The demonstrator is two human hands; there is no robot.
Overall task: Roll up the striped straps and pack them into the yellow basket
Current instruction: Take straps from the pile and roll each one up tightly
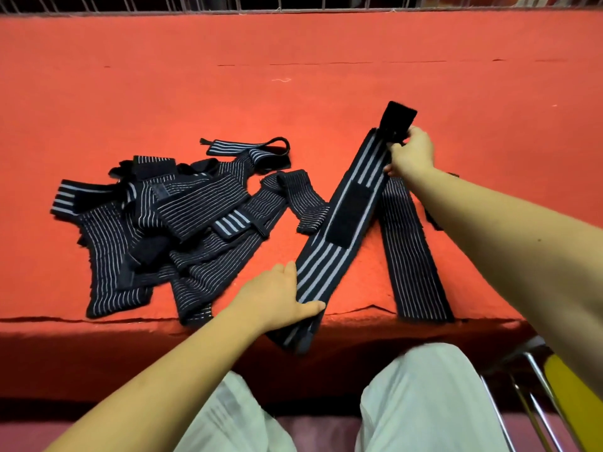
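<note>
On the red felt table, your strap runs from 7 to 1 o'clock: left hand pinches its near end, right hand clamps the far; roll from the left

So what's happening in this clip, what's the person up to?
A seated person holds one striped strap stretched flat over a red table: right hand grips its far end, left hand pins the near end at the table edge. A pile of unrolled straps lies to the left; another strap lies under the right forearm.
</note>
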